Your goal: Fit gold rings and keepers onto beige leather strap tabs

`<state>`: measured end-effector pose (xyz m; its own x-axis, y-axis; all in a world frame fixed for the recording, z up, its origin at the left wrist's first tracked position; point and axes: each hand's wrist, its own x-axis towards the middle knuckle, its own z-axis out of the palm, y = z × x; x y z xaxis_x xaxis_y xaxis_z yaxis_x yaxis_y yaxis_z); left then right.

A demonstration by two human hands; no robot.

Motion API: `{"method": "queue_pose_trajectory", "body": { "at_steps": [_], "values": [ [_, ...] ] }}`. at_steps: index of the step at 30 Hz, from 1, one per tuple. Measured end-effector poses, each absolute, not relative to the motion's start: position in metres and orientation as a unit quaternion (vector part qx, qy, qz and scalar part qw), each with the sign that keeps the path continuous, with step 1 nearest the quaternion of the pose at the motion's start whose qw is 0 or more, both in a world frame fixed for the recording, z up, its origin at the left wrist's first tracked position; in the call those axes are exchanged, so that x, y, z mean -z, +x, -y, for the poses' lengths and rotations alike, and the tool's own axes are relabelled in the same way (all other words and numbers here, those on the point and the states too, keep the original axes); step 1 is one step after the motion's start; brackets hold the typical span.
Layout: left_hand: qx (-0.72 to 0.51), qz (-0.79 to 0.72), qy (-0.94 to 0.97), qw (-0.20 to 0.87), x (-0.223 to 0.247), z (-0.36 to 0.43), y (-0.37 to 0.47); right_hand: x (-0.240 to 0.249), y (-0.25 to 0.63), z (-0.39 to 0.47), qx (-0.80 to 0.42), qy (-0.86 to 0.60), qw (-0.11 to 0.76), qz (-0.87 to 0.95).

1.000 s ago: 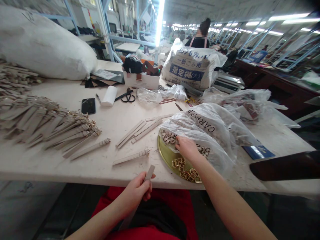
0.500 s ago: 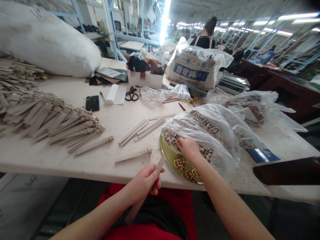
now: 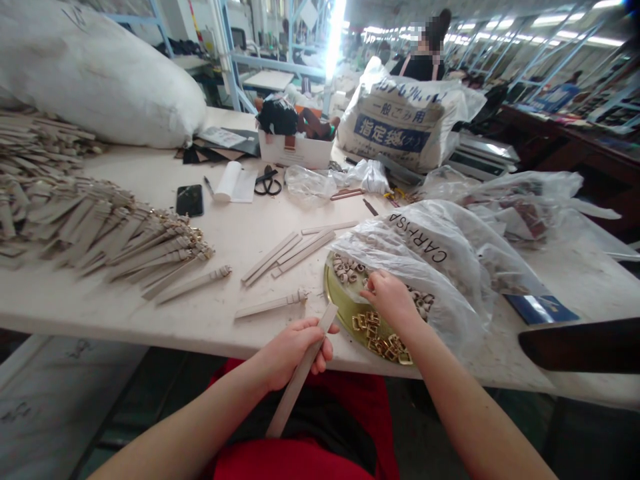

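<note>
My left hand (image 3: 303, 347) is closed on a beige strap (image 3: 291, 399), which slants from its tip above my fingers down toward my lap. My right hand (image 3: 393, 300) reaches over the round gold-green tray (image 3: 332, 297), with fingertips pinched together beside the small beige loops (image 3: 347, 269). What lies between those fingertips is hidden. Gold square buckles (image 3: 371, 328) sit at the near side of the tray. A clear plastic bag (image 3: 425, 243) covers its far side. Left of the tray lies a strap fitted with loops and a buckle end (image 3: 270, 307).
Several plain straps (image 3: 287, 257) lie mid-table. A big heap of finished-looking straps (image 3: 120, 233) spreads on the left. Farther back are a phone (image 3: 190, 200), black scissors (image 3: 269, 180), a white box (image 3: 295, 149) and a printed sack (image 3: 400, 127). A blue card (image 3: 540, 309) lies right.
My view has shifted slightly. The left hand has turned the strap so more of its flat face shows. My right hand has drawn back a little from the loops, fingers still pinched.
</note>
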<state>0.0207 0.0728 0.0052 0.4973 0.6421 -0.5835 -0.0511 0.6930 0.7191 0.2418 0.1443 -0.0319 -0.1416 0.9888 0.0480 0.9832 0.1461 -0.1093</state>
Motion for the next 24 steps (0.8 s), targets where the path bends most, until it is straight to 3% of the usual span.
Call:
{"method": "queue_pose_trajectory", "body": {
  "at_steps": [3,7,11,14,18,21,24],
  "values": [
    [-0.209,-0.459,0.343,0.792,-0.006,-0.073,0.022,0.028,0.242,-0.141,-0.115,-0.660,0.155,0.726],
    [-0.211,-0.446,0.416,0.764,-0.005,-0.076,0.025,0.018,0.230,-0.121,-0.389,-0.612,0.328,0.606],
    [-0.234,-0.452,0.539,0.671,0.001,-0.079,0.028,0.011,0.209,-0.095,-0.600,-0.525,0.430,0.424],
    [-0.202,-0.476,0.634,0.575,0.003,-0.078,0.027,0.015,0.197,-0.082,-0.657,-0.491,0.457,0.344],
    [-0.131,-0.477,0.730,0.472,-0.002,-0.077,0.021,0.023,0.188,-0.070,-0.644,-0.506,0.455,0.350],
    [-0.095,-0.431,0.766,0.467,-0.007,-0.075,0.015,0.025,0.184,-0.058,-0.651,-0.509,0.408,0.388],
    [-0.060,-0.408,0.738,0.534,-0.009,-0.071,0.009,0.026,0.182,-0.048,-0.646,-0.519,0.400,0.390]
  ]
}}
